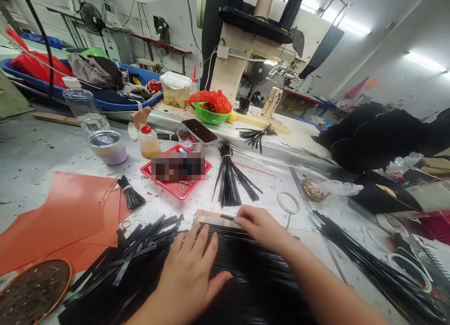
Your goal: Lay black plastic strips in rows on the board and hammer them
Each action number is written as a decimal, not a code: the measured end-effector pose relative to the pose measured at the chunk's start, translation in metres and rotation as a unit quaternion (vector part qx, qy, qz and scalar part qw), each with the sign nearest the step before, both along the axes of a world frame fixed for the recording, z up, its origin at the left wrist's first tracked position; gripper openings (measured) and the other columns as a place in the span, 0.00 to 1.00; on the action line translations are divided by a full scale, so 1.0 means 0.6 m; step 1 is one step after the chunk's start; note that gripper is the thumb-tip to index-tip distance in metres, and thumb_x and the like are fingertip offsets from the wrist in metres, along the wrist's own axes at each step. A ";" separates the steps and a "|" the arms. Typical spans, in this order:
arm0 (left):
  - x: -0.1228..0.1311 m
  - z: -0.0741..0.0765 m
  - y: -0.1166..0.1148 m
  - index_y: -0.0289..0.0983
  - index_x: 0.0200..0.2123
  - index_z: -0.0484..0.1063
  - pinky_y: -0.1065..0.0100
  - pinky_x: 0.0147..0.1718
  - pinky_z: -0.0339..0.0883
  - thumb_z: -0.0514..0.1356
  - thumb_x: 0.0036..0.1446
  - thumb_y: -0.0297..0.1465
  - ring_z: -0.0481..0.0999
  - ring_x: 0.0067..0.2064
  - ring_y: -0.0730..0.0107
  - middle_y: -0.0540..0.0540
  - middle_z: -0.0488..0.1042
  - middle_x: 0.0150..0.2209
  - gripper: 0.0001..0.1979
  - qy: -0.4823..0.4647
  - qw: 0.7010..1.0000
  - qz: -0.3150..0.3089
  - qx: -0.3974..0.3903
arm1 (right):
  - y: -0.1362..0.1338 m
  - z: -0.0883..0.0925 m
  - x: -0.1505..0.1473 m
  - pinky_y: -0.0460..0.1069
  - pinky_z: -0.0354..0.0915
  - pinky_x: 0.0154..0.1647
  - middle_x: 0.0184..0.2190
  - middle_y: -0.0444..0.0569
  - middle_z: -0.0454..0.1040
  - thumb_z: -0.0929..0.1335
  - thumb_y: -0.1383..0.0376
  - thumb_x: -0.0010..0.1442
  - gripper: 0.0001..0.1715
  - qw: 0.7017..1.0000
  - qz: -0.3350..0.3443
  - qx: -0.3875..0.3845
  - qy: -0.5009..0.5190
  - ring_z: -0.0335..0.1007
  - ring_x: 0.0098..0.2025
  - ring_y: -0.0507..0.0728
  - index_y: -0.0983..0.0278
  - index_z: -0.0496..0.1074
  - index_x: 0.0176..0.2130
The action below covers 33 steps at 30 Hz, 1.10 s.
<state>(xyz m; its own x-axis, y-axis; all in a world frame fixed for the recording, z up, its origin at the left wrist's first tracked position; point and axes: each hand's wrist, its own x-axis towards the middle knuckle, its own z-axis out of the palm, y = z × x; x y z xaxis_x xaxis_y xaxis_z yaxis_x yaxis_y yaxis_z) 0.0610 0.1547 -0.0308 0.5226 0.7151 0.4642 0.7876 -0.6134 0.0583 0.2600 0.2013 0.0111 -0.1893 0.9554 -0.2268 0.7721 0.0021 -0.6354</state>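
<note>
Black strips lie side by side in a panel in front of me, on a pale board whose far edge shows. My left hand rests flat on the panel's left part, its fingers spread and holding nothing. At the panel's far edge my right hand is closed, fingertips pinched on a thin dark strip that sticks out to the left. Loose black strips are heaped left of my left hand. A tied bundle of black strips lies just beyond my hands.
A red basket, a phone and a glue bottle stand farther back. Orange sheets lie left. A tape roll, a metal ruler and long black strips are right. A sewing machine rises behind.
</note>
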 end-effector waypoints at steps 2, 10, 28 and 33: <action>-0.001 -0.001 -0.002 0.37 0.43 0.72 0.59 0.44 0.54 0.52 0.53 0.49 0.69 0.46 0.55 0.41 0.73 0.46 0.25 0.002 1.000 0.005 0.004 | 0.013 -0.003 -0.045 0.45 0.56 0.27 0.21 0.42 0.67 0.61 0.62 0.57 0.11 0.999 0.022 -0.032 0.023 0.61 0.25 0.51 0.64 0.65 0.26; 0.002 -0.004 -0.008 0.37 0.44 0.72 0.58 0.45 0.53 0.52 0.53 0.49 0.69 0.48 0.53 0.41 0.72 0.46 0.25 0.001 1.000 0.012 -0.022 | 0.034 -0.009 -0.078 0.44 0.52 0.26 0.23 0.45 0.69 0.62 0.64 0.58 0.12 0.997 0.045 -0.045 -0.033 0.61 0.27 0.50 0.66 0.69 0.26; 0.005 -0.002 0.007 0.40 0.42 0.72 0.58 0.47 0.55 0.53 0.49 0.53 0.65 0.53 0.53 0.40 0.69 0.51 0.27 -0.006 0.999 0.004 -0.049 | 0.013 -0.012 0.000 0.44 0.53 0.24 0.20 0.41 0.66 0.67 0.61 0.51 0.10 0.995 -0.059 -0.072 -0.045 0.59 0.24 0.49 0.65 0.66 0.23; 0.007 -0.001 0.011 0.39 0.42 0.72 0.57 0.46 0.54 0.55 0.48 0.53 0.64 0.53 0.51 0.41 0.67 0.52 0.27 0.010 0.998 -0.001 -0.055 | 0.011 -0.015 -0.004 0.44 0.52 0.23 0.19 0.41 0.66 0.67 0.62 0.50 0.10 0.996 -0.054 -0.048 -0.058 0.60 0.24 0.49 0.65 0.66 0.22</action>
<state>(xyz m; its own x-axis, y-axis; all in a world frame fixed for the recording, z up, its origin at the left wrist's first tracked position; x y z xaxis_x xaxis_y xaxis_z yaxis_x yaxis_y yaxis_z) 0.0654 0.1613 -0.0312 0.5319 0.7604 0.3726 0.7882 -0.6054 0.1104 0.2577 0.2081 0.0020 -0.0542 0.9414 -0.3329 0.8324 -0.1416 -0.5358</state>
